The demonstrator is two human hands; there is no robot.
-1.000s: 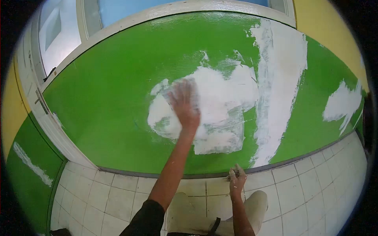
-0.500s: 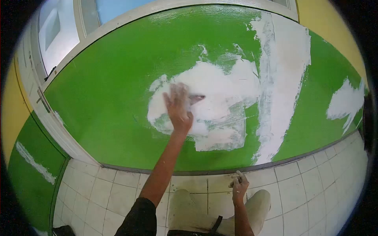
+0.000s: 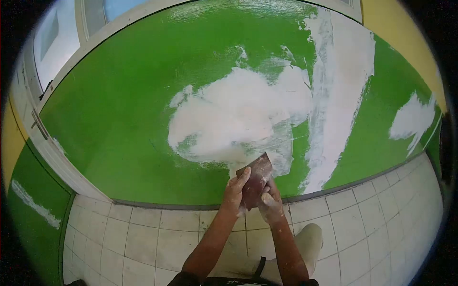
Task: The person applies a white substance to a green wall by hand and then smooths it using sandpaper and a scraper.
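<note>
A reddish-brown sheet, likely sandpaper point(image 3: 256, 183), is held between both hands in front of the lower wall. My left hand point(image 3: 234, 193) grips its left edge, with the thumb on top. My right hand point(image 3: 271, 202) holds the lower right side, its fingers bent and dusted white. Behind the sheet is the green wall point(image 3: 129, 109) with a broad white filler patch point(image 3: 229, 109). A tall white strip point(image 3: 341, 76) runs down to the right of that patch.
A smaller white patch point(image 3: 412, 118) is on the wall at the right. On the left are a white door frame point(image 3: 71, 164) and another green panel with a white streak point(image 3: 36, 204). White floor tiles point(image 3: 143, 238) lie below, with my knee point(image 3: 310, 243) over them.
My left hand has come down from the white patch, bringing the sheet. My right hand has risen from near the knee and taken hold of the sheet too. The view has shifted slightly.
</note>
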